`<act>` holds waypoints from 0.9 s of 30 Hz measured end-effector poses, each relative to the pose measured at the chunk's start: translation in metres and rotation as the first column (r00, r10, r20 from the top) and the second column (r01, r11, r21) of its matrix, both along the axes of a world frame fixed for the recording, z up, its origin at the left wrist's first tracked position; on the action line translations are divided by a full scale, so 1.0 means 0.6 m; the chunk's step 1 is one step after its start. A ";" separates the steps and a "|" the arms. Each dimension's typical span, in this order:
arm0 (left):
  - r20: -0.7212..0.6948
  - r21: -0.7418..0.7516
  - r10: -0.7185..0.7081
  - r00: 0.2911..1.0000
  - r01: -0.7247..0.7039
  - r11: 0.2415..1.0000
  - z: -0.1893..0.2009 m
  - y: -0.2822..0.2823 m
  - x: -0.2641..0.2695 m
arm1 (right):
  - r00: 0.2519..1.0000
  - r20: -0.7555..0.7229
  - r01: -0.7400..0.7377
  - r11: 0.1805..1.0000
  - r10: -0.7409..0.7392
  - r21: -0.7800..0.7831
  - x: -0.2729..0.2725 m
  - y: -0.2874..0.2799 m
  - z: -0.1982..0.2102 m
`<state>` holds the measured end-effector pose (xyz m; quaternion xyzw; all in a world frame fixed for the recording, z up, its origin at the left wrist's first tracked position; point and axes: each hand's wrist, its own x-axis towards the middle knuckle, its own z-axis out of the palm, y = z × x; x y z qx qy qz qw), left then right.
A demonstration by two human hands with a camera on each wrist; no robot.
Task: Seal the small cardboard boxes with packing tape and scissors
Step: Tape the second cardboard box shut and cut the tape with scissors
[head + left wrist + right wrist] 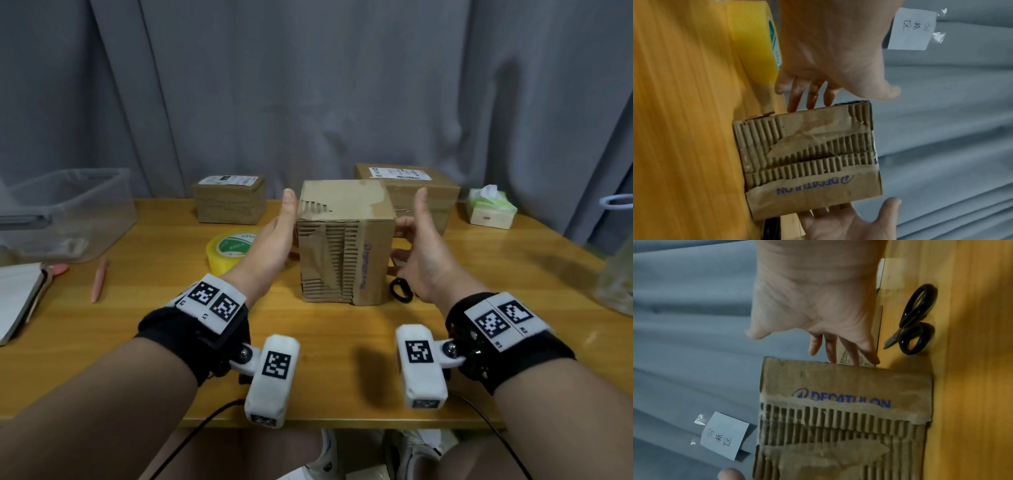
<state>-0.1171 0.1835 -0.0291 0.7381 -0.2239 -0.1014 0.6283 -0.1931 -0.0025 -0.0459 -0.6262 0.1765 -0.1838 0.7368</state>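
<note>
A worn small cardboard box (346, 246) with torn, ribbed faces and blue print stands upright mid-table. My left hand (279, 233) is at its left side, palm toward it, fingers straight. My right hand (419, 240) mirrors it at the right side, thumb up. In the left wrist view the left fingers (809, 95) reach past the box (807, 154) edge. In the right wrist view the right fingers (849, 352) do the same on the box (844, 418). Neither hand curls round anything. A yellow tape roll (229, 250) lies left of the box. Black-handled scissors (914, 318) lie to its right.
Two more taped boxes stand at the back, one left (229, 198) and one right (411, 195). A tissue box (489, 205) is far right, and a clear plastic bin (61, 212), a pink pen (99, 279) and a notebook (17, 298) are left. Grey curtain behind.
</note>
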 end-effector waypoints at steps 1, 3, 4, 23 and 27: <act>-0.003 0.020 0.000 1.000 0.000 1.000 0.001 0.001 0.001 | 1.000 -0.018 0.000 1.000 0.000 -0.020 0.000 0.001 0.002; -0.007 0.058 0.007 1.000 -0.007 0.998 0.005 0.000 0.005 | 1.000 -0.005 0.002 0.999 -0.002 -0.038 -0.002 0.005 0.005; -0.012 0.050 0.007 1.000 -0.007 0.999 0.008 -0.002 0.005 | 1.000 0.027 0.006 0.999 -0.005 -0.037 -0.001 0.005 0.004; 0.023 0.088 0.123 0.992 -0.124 0.988 -0.021 0.013 0.025 | 0.995 0.089 0.004 0.885 0.042 -0.466 -0.010 -0.035 -0.013; -0.180 0.043 0.021 0.983 -0.013 0.999 -0.023 -0.003 0.016 | 0.998 0.039 -0.015 0.819 0.045 -0.573 -0.005 -0.052 -0.027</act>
